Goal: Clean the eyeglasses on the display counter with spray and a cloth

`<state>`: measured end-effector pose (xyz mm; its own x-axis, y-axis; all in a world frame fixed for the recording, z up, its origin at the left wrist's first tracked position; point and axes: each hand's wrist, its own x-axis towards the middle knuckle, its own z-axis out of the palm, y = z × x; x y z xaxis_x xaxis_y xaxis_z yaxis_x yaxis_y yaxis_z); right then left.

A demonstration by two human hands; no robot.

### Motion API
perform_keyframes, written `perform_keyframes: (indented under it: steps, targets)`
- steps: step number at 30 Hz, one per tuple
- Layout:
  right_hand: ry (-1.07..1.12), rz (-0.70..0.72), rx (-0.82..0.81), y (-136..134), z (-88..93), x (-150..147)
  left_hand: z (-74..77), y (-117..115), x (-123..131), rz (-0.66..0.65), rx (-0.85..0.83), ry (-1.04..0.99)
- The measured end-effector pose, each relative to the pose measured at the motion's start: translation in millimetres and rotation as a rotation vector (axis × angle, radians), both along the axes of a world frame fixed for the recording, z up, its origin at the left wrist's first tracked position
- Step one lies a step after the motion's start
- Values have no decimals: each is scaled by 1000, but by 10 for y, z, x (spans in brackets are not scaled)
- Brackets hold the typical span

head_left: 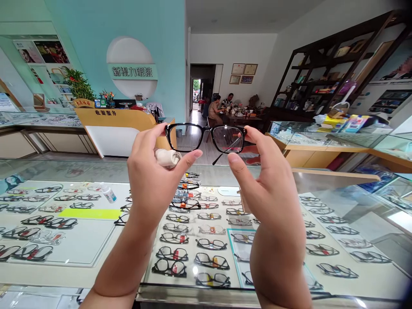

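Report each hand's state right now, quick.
Left hand: holding one end of the black-framed glasses, plus a rolled white cloth.
Right hand: holding the glasses' other end.

turquoise wall [86,30] covered much of upper left, round white sign [128,52] on it. white wall [219,51] sat upper centre with dark doorway [206,76], daylight showed at far end. dark shelving [318,82] stood upper right, yellow-and-white counter [122,122] left of centre, grey floor [195,116] mid-frame.
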<state>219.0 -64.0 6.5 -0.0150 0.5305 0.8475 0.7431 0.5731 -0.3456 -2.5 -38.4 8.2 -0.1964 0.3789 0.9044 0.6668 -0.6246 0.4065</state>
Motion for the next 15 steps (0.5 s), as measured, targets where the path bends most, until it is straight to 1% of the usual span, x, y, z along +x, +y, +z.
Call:
perform_keyframes:
  steps: [5,10,15]
  targets:
    - [6,-8,24,-40,-1,-14,0,-19,12,9,8,13]
    - [27,-16,64,-112,37,-15,-8,-27,11,-11,-26,5]
    - [41,19,51,-68,45,27,-14,-20,25,1,-19,-1]
